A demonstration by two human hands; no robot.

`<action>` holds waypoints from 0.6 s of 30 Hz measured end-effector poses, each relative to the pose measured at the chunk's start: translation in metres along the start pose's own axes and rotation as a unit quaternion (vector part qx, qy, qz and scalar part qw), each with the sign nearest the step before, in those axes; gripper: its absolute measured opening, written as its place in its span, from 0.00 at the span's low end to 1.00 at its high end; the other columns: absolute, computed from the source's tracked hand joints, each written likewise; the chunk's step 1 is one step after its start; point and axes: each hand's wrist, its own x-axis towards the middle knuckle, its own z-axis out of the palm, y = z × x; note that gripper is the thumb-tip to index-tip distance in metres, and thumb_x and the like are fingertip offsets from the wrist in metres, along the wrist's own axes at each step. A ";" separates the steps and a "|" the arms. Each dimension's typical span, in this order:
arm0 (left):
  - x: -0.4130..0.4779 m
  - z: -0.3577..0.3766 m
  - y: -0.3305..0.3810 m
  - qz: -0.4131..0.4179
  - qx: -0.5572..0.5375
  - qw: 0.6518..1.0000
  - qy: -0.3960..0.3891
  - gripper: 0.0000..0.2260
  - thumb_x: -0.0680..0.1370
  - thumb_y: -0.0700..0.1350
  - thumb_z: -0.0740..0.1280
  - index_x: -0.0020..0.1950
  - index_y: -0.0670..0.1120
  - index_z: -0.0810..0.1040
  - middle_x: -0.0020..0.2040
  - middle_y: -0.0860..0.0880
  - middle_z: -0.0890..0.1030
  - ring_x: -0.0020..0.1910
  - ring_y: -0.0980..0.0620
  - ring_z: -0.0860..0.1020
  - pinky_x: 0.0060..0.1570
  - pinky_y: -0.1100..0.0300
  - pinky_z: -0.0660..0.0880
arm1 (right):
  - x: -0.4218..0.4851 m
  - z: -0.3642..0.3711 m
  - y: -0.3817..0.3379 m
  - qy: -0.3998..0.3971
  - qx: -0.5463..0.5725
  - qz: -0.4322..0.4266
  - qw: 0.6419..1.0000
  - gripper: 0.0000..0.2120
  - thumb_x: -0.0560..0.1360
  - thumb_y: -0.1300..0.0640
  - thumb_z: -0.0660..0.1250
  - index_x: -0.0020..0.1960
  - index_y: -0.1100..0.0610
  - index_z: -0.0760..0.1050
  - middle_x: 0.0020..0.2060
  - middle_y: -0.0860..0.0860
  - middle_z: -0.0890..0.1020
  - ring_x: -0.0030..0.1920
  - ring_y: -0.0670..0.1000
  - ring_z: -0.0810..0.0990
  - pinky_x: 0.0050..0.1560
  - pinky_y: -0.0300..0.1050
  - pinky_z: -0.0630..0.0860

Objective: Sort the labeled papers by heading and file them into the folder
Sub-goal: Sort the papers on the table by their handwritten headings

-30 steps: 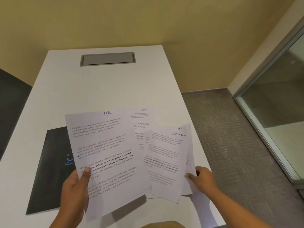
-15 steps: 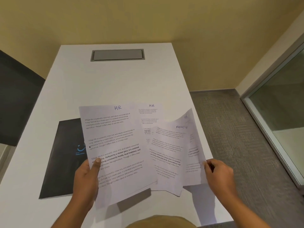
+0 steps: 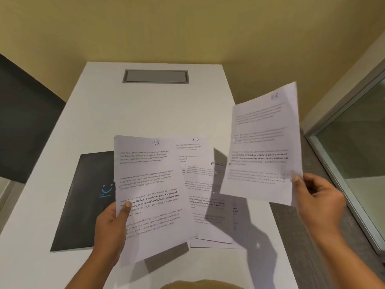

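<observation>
Yellow wall (image 3: 187, 28) behind, glass partition (image 3: 358, 142) to the right. White table (image 3: 145, 113) with a grey cable hatch (image 3: 156, 76) at its far end.

- Dark folder (image 3: 89, 195) lies flat and closed on the table's left side, partly hidden behind the papers.
- Left grip (image 3: 110, 228): thumb across the face of the front HR sheet (image 3: 150, 195), fingers behind. It holds a fan. A second HR sheet (image 3: 195, 147) shows behind the front one, and an ADMIN sheet (image 3: 208, 184) overlaps that to the right. More sheet edges show low in the fan; their headings are unreadable.
- Right grip (image 3: 318, 203): pinches the lower right edge of a single sheet (image 3: 262, 142), held up and well apart from the fan. The sheet is blurred and its heading reads HR, faintly.

Judgement: the step in hand looks like regrouping, taking the loose HR sheet to join the other HR sheets. Sorting seems early and nothing is filed.

To do it well:
- Confirm the faint heading before placing the sheet.
- An edge pinch lets the paper flop, so bring it in flat and slide it against the front HR sheet, top edges matched.
- Ease the left thumb only enough to admit it, or the ADMIN sheet may slip out of the fan.
- Keep ADMIN offset so the groups stay readable.
- The folder needs a free hand to open; set the sorted pile on the table first.
</observation>
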 end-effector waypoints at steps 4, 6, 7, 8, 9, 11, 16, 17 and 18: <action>-0.002 0.003 0.002 -0.010 -0.013 1.000 -0.003 0.06 0.79 0.46 0.67 0.55 0.50 0.80 0.49 0.47 0.85 0.44 0.43 0.84 0.44 0.44 0.81 | -0.002 0.009 -0.013 -0.071 0.136 0.075 0.985 0.04 0.76 0.59 0.71 0.42 0.54 0.81 0.34 0.49 0.86 0.32 0.47 0.81 0.34 0.41 0.80; -0.005 0.005 0.005 -0.018 -0.021 0.999 -0.017 0.07 0.79 0.45 0.67 0.56 0.49 0.80 0.49 0.47 0.86 0.44 0.44 0.85 0.42 0.47 0.81 | -0.018 0.019 -0.023 -0.135 0.200 0.129 0.962 0.02 0.75 0.63 0.70 0.44 0.58 0.81 0.34 0.52 0.86 0.32 0.48 0.81 0.31 0.39 0.79; -0.007 0.006 0.008 -0.021 -0.031 0.999 -0.027 0.07 0.79 0.44 0.67 0.56 0.48 0.80 0.48 0.47 0.86 0.44 0.44 0.85 0.42 0.48 0.81 | -0.028 0.024 -0.027 -0.171 0.217 0.150 0.949 0.01 0.75 0.64 0.70 0.47 0.61 0.80 0.36 0.56 0.86 0.32 0.50 0.80 0.29 0.39 0.78; -0.009 0.007 0.011 -0.024 -0.041 0.998 -0.038 0.07 0.79 0.43 0.68 0.56 0.48 0.80 0.48 0.47 0.86 0.44 0.45 0.85 0.41 0.50 0.81 | -0.039 0.028 -0.030 -0.206 0.226 0.166 0.938 0.03 0.75 0.64 0.69 0.48 0.63 0.80 0.37 0.59 0.85 0.32 0.51 0.80 0.27 0.39 0.76; -0.011 0.008 0.015 -0.025 -0.047 0.997 -0.049 0.07 0.79 0.43 0.68 0.56 0.48 0.81 0.48 0.48 0.86 0.45 0.46 0.85 0.41 0.51 0.81 | -0.050 0.032 -0.033 -0.242 0.230 0.173 0.926 0.03 0.75 0.64 0.69 0.48 0.64 0.80 0.37 0.60 0.85 0.31 0.52 0.80 0.26 0.39 0.73; -0.015 0.011 0.022 -0.013 -0.035 0.997 -0.072 0.08 0.78 0.44 0.67 0.56 0.48 0.81 0.49 0.50 0.86 0.45 0.51 0.85 0.40 0.57 0.81 | -0.068 0.040 -0.033 -0.288 0.228 0.173 0.914 0.03 0.76 0.63 0.69 0.45 0.62 0.80 0.36 0.58 0.86 0.31 0.53 0.80 0.29 0.41 0.71; -0.029 0.018 0.036 -0.003 0.002 0.992 -0.122 0.12 0.81 0.48 0.62 0.52 0.43 0.82 0.41 0.42 0.86 0.35 0.47 0.82 0.31 0.59 0.76 | -0.084 0.061 -0.031 -0.330 0.200 0.181 0.904 0.05 0.75 0.59 0.71 0.51 0.55 0.78 0.47 0.52 0.86 0.47 0.55 0.85 0.43 0.49 0.79; -0.031 0.021 0.037 -0.008 0.006 0.991 -0.133 0.11 0.81 0.49 0.63 0.52 0.44 0.82 0.41 0.41 0.85 0.37 0.45 0.82 0.34 0.55 0.77 | -0.085 0.064 -0.032 -0.354 0.207 0.191 0.892 0.08 0.75 0.57 0.70 0.54 0.53 0.77 0.49 0.50 0.86 0.48 0.53 0.86 0.45 0.46 0.79; -0.033 0.023 0.038 -0.014 0.001 0.990 -0.141 0.09 0.80 0.49 0.65 0.52 0.46 0.83 0.42 0.42 0.86 0.41 0.43 0.84 0.39 0.50 0.80 | -0.087 0.065 -0.034 -0.382 0.212 0.193 0.879 0.09 0.76 0.57 0.69 0.56 0.52 0.77 0.49 0.49 0.87 0.49 0.50 0.86 0.45 0.43 0.80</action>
